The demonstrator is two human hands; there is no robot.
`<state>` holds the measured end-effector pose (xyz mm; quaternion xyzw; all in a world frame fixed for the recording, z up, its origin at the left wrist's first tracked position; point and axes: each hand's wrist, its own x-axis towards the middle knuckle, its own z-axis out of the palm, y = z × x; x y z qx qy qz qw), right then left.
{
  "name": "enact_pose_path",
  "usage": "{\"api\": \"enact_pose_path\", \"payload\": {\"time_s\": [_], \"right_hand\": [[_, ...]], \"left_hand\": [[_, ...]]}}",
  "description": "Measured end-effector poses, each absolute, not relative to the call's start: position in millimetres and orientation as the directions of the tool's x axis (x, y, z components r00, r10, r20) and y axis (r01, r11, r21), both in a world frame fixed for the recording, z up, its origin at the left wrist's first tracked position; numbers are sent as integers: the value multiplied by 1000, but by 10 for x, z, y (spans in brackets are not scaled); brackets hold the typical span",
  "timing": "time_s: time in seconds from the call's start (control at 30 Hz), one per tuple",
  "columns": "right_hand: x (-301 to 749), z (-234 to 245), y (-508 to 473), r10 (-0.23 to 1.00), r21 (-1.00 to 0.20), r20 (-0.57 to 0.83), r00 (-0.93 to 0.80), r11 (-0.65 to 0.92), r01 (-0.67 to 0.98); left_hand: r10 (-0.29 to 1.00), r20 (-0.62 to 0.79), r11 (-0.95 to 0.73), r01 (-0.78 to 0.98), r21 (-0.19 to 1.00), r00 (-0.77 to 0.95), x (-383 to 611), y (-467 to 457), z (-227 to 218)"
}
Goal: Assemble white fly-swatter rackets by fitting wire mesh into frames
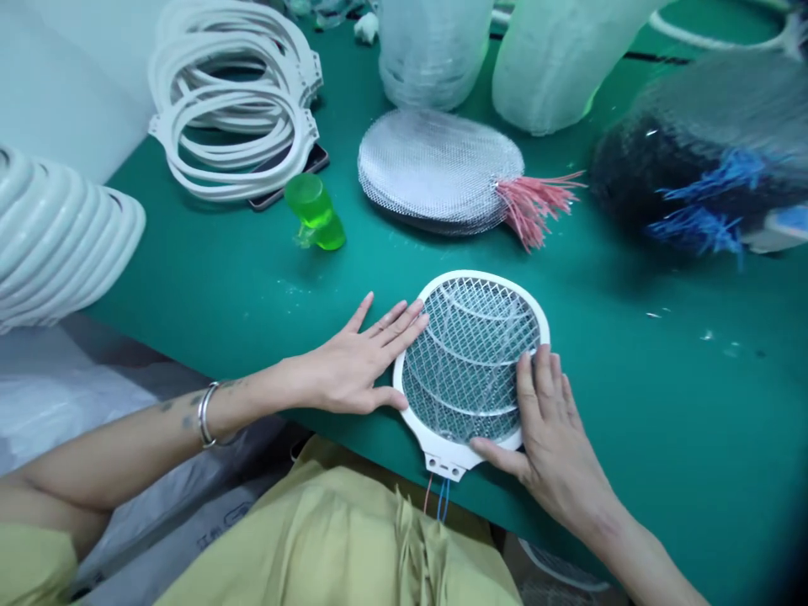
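Observation:
A white round racket frame with wire mesh inside (470, 358) lies flat at the near edge of the green table (220, 278). Red and blue wires hang from its neck over the edge. My left hand (357, 364) lies flat with fingers stretched out, the fingertips against the frame's left rim. My right hand (548, 429) rests flat on the frame's lower right rim, fingers on the mesh and thumb along the bottom edge. Neither hand grips anything.
A stack of mesh discs with pink wires (442, 168) lies behind. A green bottle (316, 212), a phone (287, 178) under white frame rings (236, 101), stacked white frames (56, 240) at left, dark mesh with blue wires (694, 181) at right, plastic bags (555, 59) at the back.

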<state>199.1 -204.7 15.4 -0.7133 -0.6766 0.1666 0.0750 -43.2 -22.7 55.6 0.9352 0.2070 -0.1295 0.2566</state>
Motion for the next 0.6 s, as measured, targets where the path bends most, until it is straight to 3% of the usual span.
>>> {"api": "enact_pose_path", "payload": {"time_s": [0.17, 0.33, 0.37, 0.43, 0.5, 0.53, 0.6], "right_hand": [[1978, 141, -2040, 988, -351, -153, -19, -36, 936], [1966, 78, -2099, 998, -308, -52, 31, -45, 950], [1976, 44, -2102, 998, -303, -44, 37, -48, 952], [2002, -16, -2091, 997, -302, -65, 45, -62, 951], [2018, -23, -2073, 992, -311, -116, 45, -79, 947], [2019, -4, -2066, 989, -315, -141, 44, -87, 945], [2008, 57, -2051, 983, -320, -180, 44, -100, 942]], "left_hand": [[314, -368, -750, 466, 468, 875, -441, -257, 521], [295, -211, -762, 362, 537, 932, -531, -246, 595], [344, -134, -760, 359, 541, 929, -556, -178, 631], [594, 115, -719, 461, 519, 796, -621, 53, 715], [814, 375, -581, 637, 506, 444, -695, 375, 776], [845, 427, -517, 696, 498, 321, -727, 540, 779], [882, 350, -459, 747, 480, 316, -759, 792, 715]]}}
